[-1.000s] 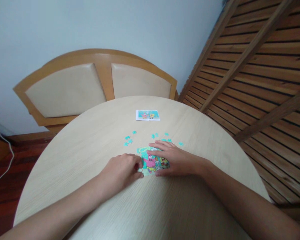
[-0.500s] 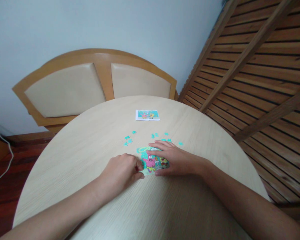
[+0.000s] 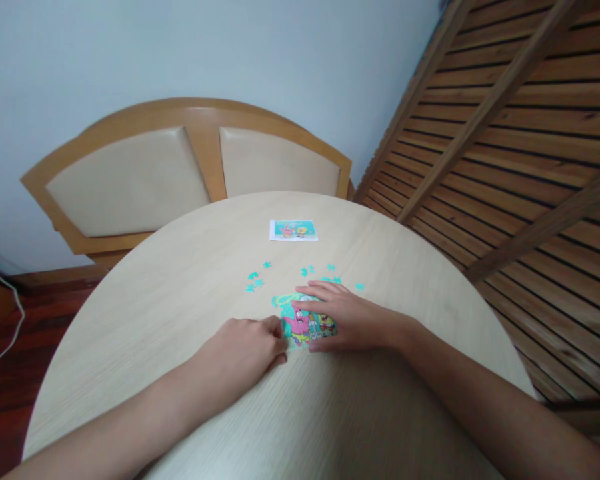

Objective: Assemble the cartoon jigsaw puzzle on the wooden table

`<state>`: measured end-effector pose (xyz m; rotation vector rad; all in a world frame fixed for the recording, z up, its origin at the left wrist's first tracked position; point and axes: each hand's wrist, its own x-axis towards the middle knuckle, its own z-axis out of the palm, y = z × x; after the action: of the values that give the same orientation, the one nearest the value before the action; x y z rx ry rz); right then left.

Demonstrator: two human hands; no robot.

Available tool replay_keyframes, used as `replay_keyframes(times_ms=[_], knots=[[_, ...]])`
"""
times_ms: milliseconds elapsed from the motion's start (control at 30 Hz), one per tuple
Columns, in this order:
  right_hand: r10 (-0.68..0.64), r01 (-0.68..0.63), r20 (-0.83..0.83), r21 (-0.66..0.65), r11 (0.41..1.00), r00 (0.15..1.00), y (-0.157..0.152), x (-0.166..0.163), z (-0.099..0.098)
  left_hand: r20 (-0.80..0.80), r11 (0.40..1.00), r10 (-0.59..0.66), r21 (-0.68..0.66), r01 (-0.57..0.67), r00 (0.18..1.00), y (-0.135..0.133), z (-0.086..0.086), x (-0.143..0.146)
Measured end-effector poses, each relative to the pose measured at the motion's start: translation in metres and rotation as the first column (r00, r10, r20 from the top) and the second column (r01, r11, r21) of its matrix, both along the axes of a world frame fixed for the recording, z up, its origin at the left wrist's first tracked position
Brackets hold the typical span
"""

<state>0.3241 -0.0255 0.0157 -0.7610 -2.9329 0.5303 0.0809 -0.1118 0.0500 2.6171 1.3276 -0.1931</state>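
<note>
A partly joined jigsaw puzzle (image 3: 299,325) with a pink starfish and a yellow sponge figure lies flat on the round table. My right hand (image 3: 347,317) rests over its right side, fingers spread, covering part of the picture. At the puzzle's lower left edge is my left hand (image 3: 253,343), its fingers curled together and the tips pressed down at the border. Whatever is under those fingertips is hidden. Loose turquoise jigsaw pieces (image 3: 253,275) lie beyond the puzzle to the left, with more loose pieces (image 3: 311,269) behind it and to the right.
A small reference picture (image 3: 294,230) of the same figures lies farther back on the pale wooden table (image 3: 190,267). Behind the table stands a chair (image 3: 130,180) with cream padding. A slatted wooden panel (image 3: 505,167) is on the right, and a white cable (image 3: 16,320) hangs at left.
My left hand has shifted slightly down and its fingers have turned closer to the puzzle's left edge. My right hand stays spread in the same place.
</note>
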Motion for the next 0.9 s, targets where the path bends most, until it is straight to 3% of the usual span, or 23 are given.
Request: replay_keyframes(times_ms=[133, 233, 433, 600, 900], knots=[[-0.014, 0.014, 0.001, -0.019, 1.0, 1.0, 0.0, -0.001, 0.001, 0.237, 0.993, -0.118, 0.034, 0.113, 0.964, 0.013, 0.006, -0.021], [-0.016, 0.016, -0.002, -0.031, 0.999, 1.0, 0.0, -0.001, 0.002, 0.276, 0.984, 0.02, 0.165, -0.068, 0.961, 0.032, 0.003, -0.042], [-0.017, 0.018, 0.014, -0.021, 1.0, 1.0, -0.002, -0.002, 0.004, 0.262, 0.918, 0.293, 0.191, -0.347, 0.92, 0.055, -0.016, -0.069], [-0.013, 0.014, 0.016, -0.025, 1.0, 1.0, -0.001, -0.001, 0.003, 0.231, 0.903, 0.372, 0.136, -0.408, 0.899, 0.06, -0.024, -0.074], [-0.014, 0.014, 0.01, -0.023, 1.0, 1.0, 0.0, -0.001, 0.001, 0.27, 0.909, 0.36, 0.116, -0.401, 0.893, 0.062, -0.029, -0.069]])
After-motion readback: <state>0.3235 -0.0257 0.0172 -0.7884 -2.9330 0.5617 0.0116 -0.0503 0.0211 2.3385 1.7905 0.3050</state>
